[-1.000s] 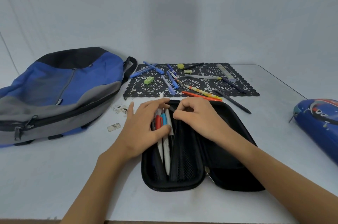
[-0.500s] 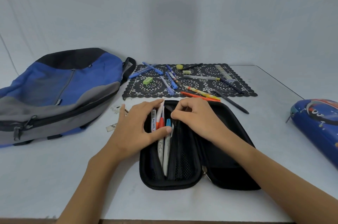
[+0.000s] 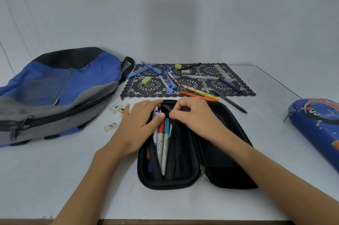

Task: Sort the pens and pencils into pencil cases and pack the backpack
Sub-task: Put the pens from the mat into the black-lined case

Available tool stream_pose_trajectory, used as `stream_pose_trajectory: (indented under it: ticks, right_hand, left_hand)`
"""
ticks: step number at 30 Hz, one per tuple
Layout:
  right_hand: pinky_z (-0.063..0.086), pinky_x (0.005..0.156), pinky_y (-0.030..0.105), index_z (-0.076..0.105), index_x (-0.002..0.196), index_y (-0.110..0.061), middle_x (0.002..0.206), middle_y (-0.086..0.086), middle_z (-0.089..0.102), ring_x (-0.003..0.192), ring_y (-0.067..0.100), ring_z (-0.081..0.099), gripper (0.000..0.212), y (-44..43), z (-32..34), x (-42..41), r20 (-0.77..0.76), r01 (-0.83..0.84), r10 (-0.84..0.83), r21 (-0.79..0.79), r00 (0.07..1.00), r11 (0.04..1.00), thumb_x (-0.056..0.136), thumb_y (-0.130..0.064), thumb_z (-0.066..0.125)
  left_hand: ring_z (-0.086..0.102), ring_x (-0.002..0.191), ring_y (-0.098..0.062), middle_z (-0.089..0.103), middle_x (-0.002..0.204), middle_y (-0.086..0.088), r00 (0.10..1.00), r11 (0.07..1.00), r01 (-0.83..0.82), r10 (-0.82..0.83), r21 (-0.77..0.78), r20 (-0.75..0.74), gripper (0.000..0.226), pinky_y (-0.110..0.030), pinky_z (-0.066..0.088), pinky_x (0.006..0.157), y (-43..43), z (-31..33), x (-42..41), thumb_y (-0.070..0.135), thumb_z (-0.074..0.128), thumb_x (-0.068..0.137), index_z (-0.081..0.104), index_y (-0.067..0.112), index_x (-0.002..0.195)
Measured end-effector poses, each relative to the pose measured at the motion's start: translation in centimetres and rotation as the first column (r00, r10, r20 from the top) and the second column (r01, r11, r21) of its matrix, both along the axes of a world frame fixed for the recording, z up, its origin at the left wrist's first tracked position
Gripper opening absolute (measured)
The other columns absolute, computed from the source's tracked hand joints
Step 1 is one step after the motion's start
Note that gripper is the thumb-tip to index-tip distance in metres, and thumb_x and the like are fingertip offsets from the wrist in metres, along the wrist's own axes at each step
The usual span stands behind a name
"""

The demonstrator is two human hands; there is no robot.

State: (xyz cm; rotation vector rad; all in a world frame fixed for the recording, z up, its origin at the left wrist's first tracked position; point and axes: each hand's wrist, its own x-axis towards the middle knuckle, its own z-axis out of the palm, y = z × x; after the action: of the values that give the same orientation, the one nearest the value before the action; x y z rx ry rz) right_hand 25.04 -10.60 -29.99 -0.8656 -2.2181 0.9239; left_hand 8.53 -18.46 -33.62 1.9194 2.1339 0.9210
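Moved: our left hand [image 3: 136, 127] has slid up the pens [image 3: 162, 142], so their red and blue caps now show below it; our right hand [image 3: 198, 118] has barely shifted.
Head view, left hand: flat, with fingers straight, pressing the pens into the left half of the black case [image 3: 165, 186], we judge so that they don't roll out.
Right hand: fingers curled, pinching the top of the mesh flap [image 3: 180, 151], apparently to hold the pocket open.
Hands: almost touching.
Loose pens [image 3: 169, 81]: scattered on the mat [image 3: 150, 87] just beyond the case, within reach.
Blue case [image 3: 315, 125]: zipped, far right.
Backpack [image 3: 55, 87]: lying on the left, unpacked.
Stage: we judge the sorting to be at an early point.
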Motion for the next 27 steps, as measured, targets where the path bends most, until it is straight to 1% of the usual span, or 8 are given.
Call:
stream_pose_trajectory:
  ticks: [4,8,12,16,20,22,25,27]
  right_hand:
    - [0.05,0.073,0.042,0.069,0.07,-0.017,0.071,-0.005,0.064,0.069,0.015,0.059,0.016,-0.1,0.1,0.1,0.007,0.007,-0.007,-0.005,1.0,1.0,0.079,-0.03,0.069]
    - [0.049,0.072,0.04,0.069,0.071,-0.015,0.068,-0.008,0.061,0.065,0.009,0.054,0.015,-0.1,0.1,0.1,0.007,0.005,-0.005,-0.014,1.0,1.0,0.079,-0.027,0.07]
    - [0.048,0.071,0.038,0.07,0.071,-0.014,0.065,-0.01,0.059,0.065,0.009,0.053,0.015,-0.2,0.3,0.1,0.001,0.004,-0.004,-0.023,1.0,1.0,0.079,-0.026,0.07]
    - [0.049,0.073,0.038,0.07,0.072,-0.013,0.067,-0.009,0.061,0.068,0.013,0.056,0.015,-0.4,0.3,0.2,0.008,0.004,-0.003,-0.019,1.0,1.0,0.08,-0.025,0.069]
    - [0.049,0.076,0.037,0.07,0.075,-0.01,0.078,0.003,0.068,0.079,0.022,0.062,0.018,-0.4,0.6,0.4,0.027,-0.017,0.017,0.008,0.999,1.0,0.081,-0.026,0.069]
    - [0.049,0.072,0.039,0.068,0.071,-0.008,0.074,0.008,0.067,0.07,0.02,0.059,0.023,-0.2,0.7,0.5,0.087,-0.053,0.048,0.051,0.995,0.997,0.081,-0.029,0.068]
    - [0.042,0.064,0.033,0.065,0.063,-0.011,0.056,-0.006,0.055,0.058,0.008,0.049,0.027,-0.2,0.8,0.8,0.227,-0.112,0.097,0.054,0.969,0.992,0.078,-0.034,0.067]
    - [0.04,0.065,0.028,0.065,0.064,-0.011,0.055,-0.009,0.053,0.059,0.006,0.048,0.026,-0.4,1.0,0.8,0.267,-0.136,0.127,0.013,0.955,0.991,0.078,-0.033,0.066]
  left_hand:
    - [0.038,0.131,-0.003,0.048,0.136,0.02,0.991,0.998,0.027,-0.033,0.052,0.128,0.057,-0.054,0.02,0.113,-0.2,-0.1,-0.5,0.065,0.028,0.086,0.043,0.042,0.136]
    - [0.032,0.134,0.001,0.046,0.134,0.029,0.941,0.986,0.165,-0.158,0.003,0.299,0.061,-0.052,0.015,0.116,-1.6,0.3,-0.9,0.053,0.048,0.069,0.045,0.052,0.13]
    - [0.01,0.142,0.006,0.033,0.144,0.032,0.97,0.982,0.172,-0.155,-0.081,0.188,0.059,-0.054,0.009,0.117,-1.6,0.3,-0.7,0.067,0.05,0.069,0.037,0.064,0.127]
    - [0.023,0.138,0.003,0.039,0.141,0.028,0.993,0.991,0.115,-0.112,-0.066,0.049,0.055,-0.059,0.012,0.114,-1.4,0.8,-0.1,0.07,0.043,0.069,0.037,0.062,0.123]
    - [0.019,0.138,0.009,0.037,0.142,0.033,0.968,0.983,0.178,-0.169,-0.034,0.186,0.059,-0.055,0.006,0.118,-2.6,1.3,-0.3,0.066,0.05,0.069,0.048,0.054,0.126]
    - [0.009,0.138,0.017,0.031,0.141,0.041,0.955,0.967,0.237,-0.214,-0.094,0.205,0.063,-0.051,-0.002,0.119,-3.2,1.5,-0.4,0.069,0.056,0.066,0.046,0.057,0.127]
    - [0.005,0.136,0.022,0.028,0.136,0.047,0.965,0.96,0.229,-0.202,-0.16,0.167,0.067,-0.049,-0.005,0.119,-3.3,1.7,-0.3,0.077,0.054,0.062,0.042,0.062,0.126]
    - [0.005,0.137,0.019,0.025,0.132,0.049,0.975,0.963,0.2,-0.178,-0.181,0.131,0.069,-0.05,-0.005,0.118,-3.2,1.8,-0.1,0.081,0.05,0.059,0.04,0.064,0.124]
